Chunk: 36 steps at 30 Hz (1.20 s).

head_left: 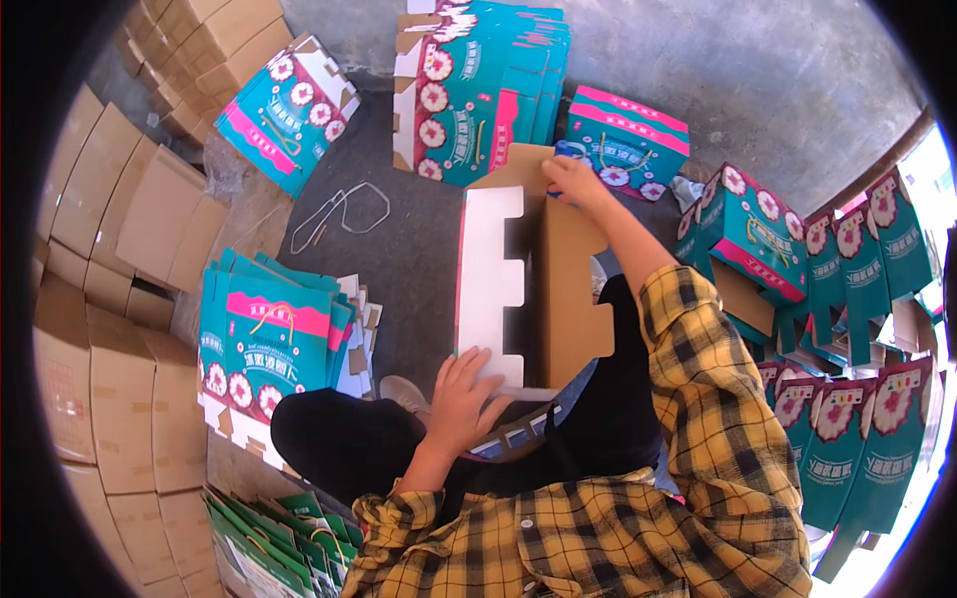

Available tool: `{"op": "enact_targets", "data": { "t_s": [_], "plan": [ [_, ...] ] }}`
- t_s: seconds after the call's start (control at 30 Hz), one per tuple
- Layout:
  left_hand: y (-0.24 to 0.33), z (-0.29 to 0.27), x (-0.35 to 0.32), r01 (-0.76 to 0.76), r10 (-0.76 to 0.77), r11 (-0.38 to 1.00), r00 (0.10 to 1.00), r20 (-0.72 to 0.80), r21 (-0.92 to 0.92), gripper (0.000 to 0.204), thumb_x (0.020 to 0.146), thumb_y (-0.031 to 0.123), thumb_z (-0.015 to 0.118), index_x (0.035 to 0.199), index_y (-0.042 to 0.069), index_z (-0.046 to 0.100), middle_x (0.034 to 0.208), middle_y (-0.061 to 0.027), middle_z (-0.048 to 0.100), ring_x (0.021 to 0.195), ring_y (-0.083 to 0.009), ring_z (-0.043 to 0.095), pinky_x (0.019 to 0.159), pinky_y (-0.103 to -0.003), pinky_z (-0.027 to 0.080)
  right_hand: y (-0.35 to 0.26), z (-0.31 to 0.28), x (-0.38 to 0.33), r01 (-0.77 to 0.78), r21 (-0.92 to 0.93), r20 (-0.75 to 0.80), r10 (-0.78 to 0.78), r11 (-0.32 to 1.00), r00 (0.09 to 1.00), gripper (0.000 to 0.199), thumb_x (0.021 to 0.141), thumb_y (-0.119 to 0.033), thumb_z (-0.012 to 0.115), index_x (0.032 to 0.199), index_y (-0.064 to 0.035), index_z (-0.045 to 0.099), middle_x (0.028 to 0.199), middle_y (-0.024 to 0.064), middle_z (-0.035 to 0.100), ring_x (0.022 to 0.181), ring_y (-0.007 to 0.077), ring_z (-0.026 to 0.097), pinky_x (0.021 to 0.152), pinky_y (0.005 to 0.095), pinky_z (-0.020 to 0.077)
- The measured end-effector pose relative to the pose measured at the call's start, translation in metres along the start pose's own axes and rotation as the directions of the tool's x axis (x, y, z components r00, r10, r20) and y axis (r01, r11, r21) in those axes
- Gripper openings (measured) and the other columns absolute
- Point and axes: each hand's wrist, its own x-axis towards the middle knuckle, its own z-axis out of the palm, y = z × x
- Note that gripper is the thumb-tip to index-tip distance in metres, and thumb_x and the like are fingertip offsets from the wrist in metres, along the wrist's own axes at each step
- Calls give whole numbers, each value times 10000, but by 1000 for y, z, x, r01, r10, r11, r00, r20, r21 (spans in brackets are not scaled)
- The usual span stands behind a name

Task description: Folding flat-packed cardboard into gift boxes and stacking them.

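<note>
Across my lap stands a half-folded carton (570,299), its brown inside facing up and a notched white flap (488,284) along its left side. My left hand (464,397) lies on the near end of that flap with the fingers spread. At the far right corner my right hand (570,181) pinches the carton's edge, next to a raised brown end flap (523,164). The fingertips there are partly hidden. The carton's outer face is mostly turned away from me.
Flat teal-and-pink cartons (264,329) are stacked at left, with another stack (478,90) by the wall. Finished handled boxes (628,140) stand beyond and at right (763,229). Brown cartons (110,389) line the left side. A white strap loop (344,214) lies on the floor.
</note>
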Motion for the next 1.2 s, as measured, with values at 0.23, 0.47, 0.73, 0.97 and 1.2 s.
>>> {"op": "enact_targets", "data": {
  "t_s": [0.23, 0.47, 0.73, 0.97, 1.2],
  "plan": [
    [1, -4, -7, 19, -17, 1000, 997, -71, 18, 299, 776, 236, 709, 988, 36, 646, 1188, -143, 581, 1176, -336, 502, 1021, -495, 336, -31, 0, -22, -235, 250, 155, 200, 939, 967, 737, 873, -669, 427, 1155, -16, 619, 1127, 134, 644, 991, 236, 619, 845, 381, 479],
    [5, 29, 3, 172, -157, 983, 967, -198, 62, 350, 772, 193, 689, 1083, 54, 609, 1160, -156, 578, 1155, -325, 506, 1012, -488, 342, 15, 15, -11, 349, -420, 223, -278, 838, 934, 674, 735, -397, 725, 1298, -83, 528, 1295, 190, 536, 1207, 345, 501, 1006, 417, 409],
    [38, 63, 18, 23, 8, 980, 988, -155, 199, 600, 717, 263, 687, 1241, 13, 535, 1305, -186, 486, 1246, -339, 433, 1037, -552, 306, -9, 21, -36, 266, -652, 262, -119, 709, 958, 713, 722, -386, 739, 1318, -103, 469, 1260, 174, 527, 1171, 351, 528, 958, 447, 450],
    [45, 81, 28, 131, -104, 955, 988, -115, 264, 508, 746, 108, 573, 1228, -41, 514, 1309, -185, 488, 1244, -337, 432, 1048, -527, 295, -18, 11, -36, 197, -702, 218, -57, 685, 974, 694, 721, -398, 735, 1295, -103, 481, 1166, 146, 572, 1134, 309, 554, 915, 433, 473],
    [-5, 17, 13, 177, -128, 956, 969, -209, 234, 389, 748, 20, 563, 1133, 41, 613, 1228, -168, 543, 1145, -357, 509, 981, -456, 386, -21, -23, -65, 156, -725, 257, 53, 671, 965, 620, 720, -392, 733, 1211, -76, 526, 1143, 171, 629, 1077, 321, 598, 881, 433, 471]
  ]
}}
